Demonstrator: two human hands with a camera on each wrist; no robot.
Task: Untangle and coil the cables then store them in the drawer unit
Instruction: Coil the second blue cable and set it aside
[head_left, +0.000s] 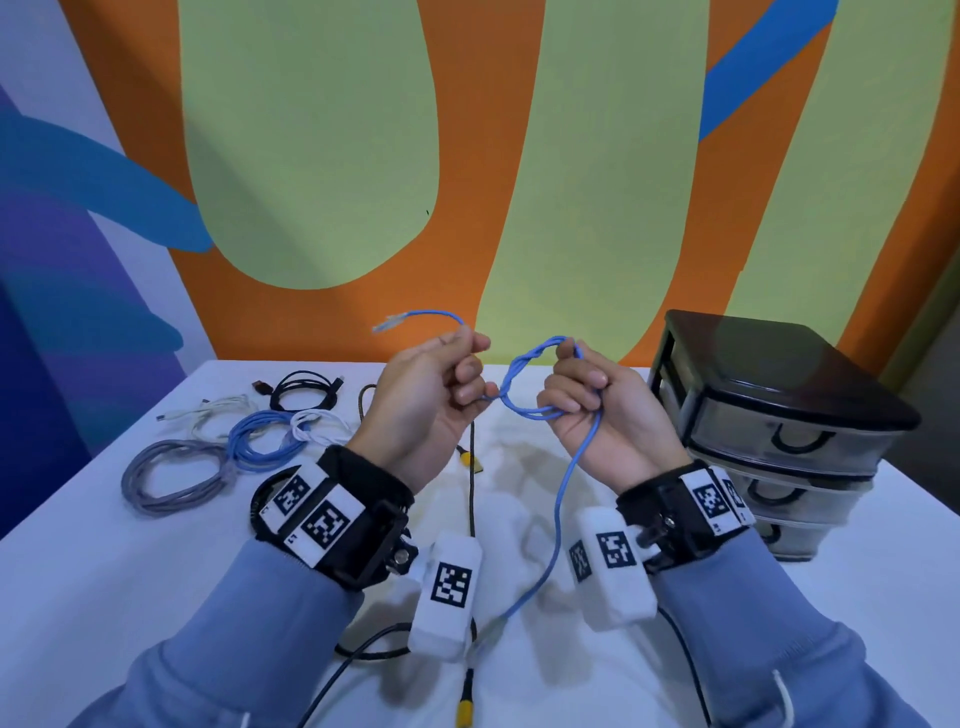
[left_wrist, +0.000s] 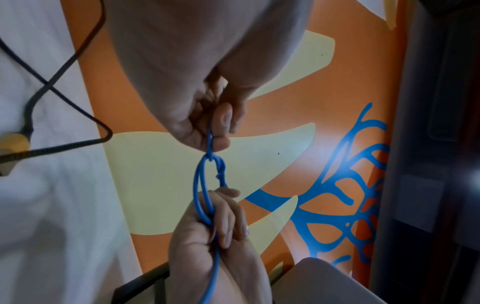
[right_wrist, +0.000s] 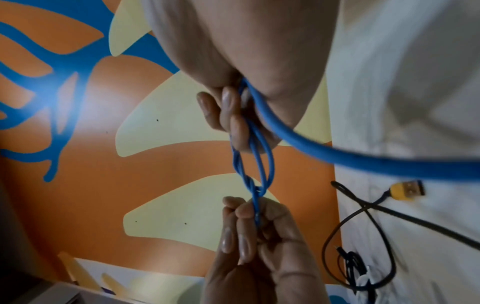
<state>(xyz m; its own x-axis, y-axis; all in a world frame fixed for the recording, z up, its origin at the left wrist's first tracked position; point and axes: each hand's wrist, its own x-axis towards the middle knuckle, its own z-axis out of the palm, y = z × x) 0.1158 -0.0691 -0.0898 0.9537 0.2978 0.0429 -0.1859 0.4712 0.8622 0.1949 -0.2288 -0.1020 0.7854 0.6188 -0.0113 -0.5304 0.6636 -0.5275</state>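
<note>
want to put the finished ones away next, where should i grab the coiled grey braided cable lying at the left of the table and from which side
Take the coiled grey braided cable across its bundled strands at the near rim, coming down from above. It lies flat on the white table, so fingers can hook through the open centre and pinch all the loops together. Avoid the far right edge, where it meets the coiled light blue cable.

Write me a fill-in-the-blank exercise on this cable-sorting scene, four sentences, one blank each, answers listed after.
1. Both hands, the left hand and the right hand, hold one thin cable whose colour is ____.
2. The dark plastic drawer unit stands on the person's ____ side.
3. All drawers visible in the unit are ____.
4. The coiled grey braided cable lies on the white ____.

Missing words: blue; right; closed; table
</note>
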